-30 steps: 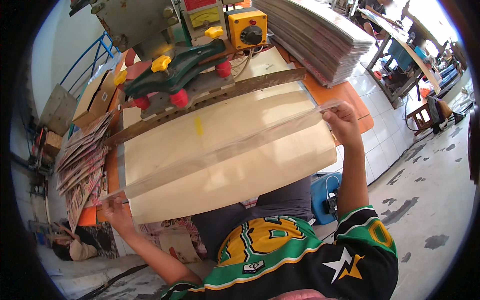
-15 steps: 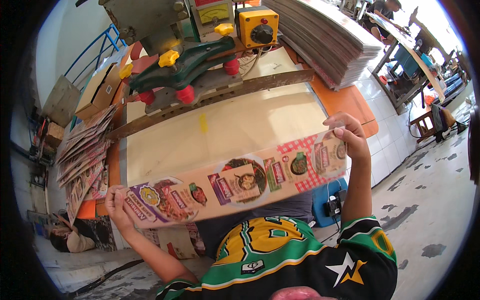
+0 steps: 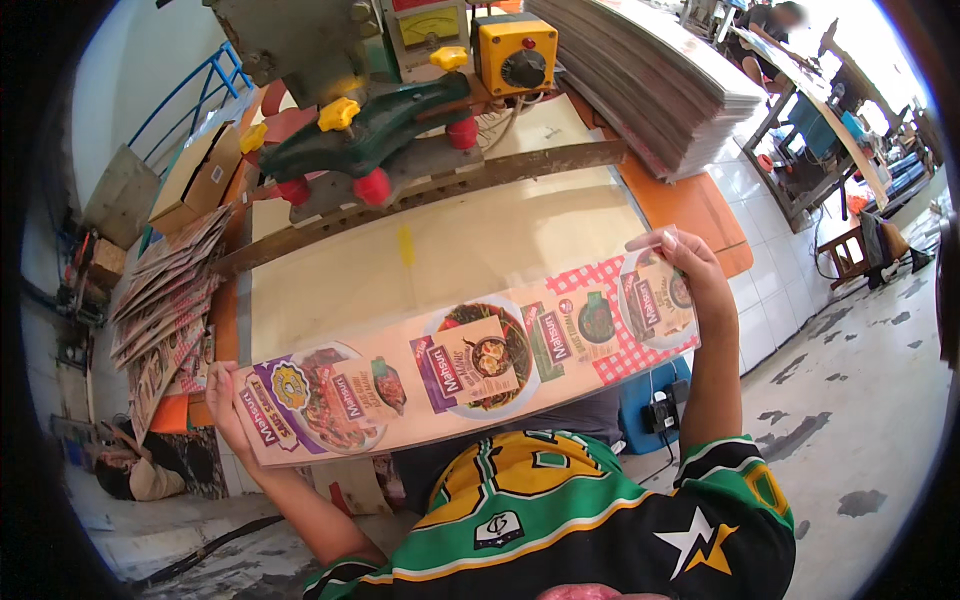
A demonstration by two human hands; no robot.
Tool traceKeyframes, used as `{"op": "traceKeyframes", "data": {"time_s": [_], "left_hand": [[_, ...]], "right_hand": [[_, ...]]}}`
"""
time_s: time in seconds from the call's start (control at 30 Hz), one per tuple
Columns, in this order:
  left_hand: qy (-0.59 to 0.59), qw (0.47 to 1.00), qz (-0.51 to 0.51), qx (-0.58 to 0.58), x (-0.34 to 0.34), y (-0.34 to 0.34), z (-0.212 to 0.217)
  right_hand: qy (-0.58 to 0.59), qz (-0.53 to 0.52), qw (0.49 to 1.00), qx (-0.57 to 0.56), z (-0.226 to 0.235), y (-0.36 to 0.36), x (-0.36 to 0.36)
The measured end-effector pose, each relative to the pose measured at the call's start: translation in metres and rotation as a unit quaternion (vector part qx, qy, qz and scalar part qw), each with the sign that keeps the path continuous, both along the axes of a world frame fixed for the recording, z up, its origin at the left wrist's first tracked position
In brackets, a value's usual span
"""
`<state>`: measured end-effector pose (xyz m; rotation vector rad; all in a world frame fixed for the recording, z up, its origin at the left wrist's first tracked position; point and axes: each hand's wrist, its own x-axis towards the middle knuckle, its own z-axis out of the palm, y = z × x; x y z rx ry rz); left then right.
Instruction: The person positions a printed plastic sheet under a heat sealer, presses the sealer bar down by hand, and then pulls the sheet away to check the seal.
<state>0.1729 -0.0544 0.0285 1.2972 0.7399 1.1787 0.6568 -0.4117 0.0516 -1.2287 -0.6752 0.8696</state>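
Observation:
A long printed plastic sheet (image 3: 408,400) with food pictures and a red-checked part spans the space in front of my body. At its left end my left hand (image 3: 226,408) is closed on the edge. My right hand (image 3: 692,268) pinches the upper corner at the other end, thumb on top. The sheet slopes up to the right and covers the near part of a cream-coloured work bed (image 3: 330,275). Beyond it, a long metal bar (image 3: 430,200) crosses the bed beneath a press with a dark green bracket (image 3: 375,130).
Yellow knobs (image 3: 338,115) and red feet (image 3: 371,188) sit on the bracket. A yellow control box (image 3: 516,55) stands beside it. Tall stacked sheets (image 3: 660,85) rise at the back right. Printed pieces (image 3: 165,300) and a cardboard box (image 3: 195,182) lie left. Other people sit farther off.
The sheet has turned so that its printed face shows broader and flatter. Both hands have shifted slightly and still hold its ends.

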Motion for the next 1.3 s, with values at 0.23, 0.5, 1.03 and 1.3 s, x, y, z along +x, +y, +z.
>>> {"op": "traceKeyframes", "data": {"time_s": [0.23,0.5,1.03,1.3], "left_hand": [[0.003,0.999,-0.027,-0.019,-0.001,0.008,0.003],[0.006,0.998,-0.063,-0.022,-0.004,0.016,0.002],[0.116,0.980,0.042,0.156,-0.014,0.039,-0.020],[0.213,0.972,-0.010,0.096,-0.032,0.031,-0.059]], "right_hand": [[0.016,-0.015,0.999,0.037,0.014,0.013,-0.004],[0.034,0.040,0.998,0.042,0.006,0.018,0.007],[-0.283,-0.024,0.959,0.005,-0.003,0.018,0.028],[-0.244,-0.036,0.967,-0.068,-0.051,-0.009,0.034]]}}
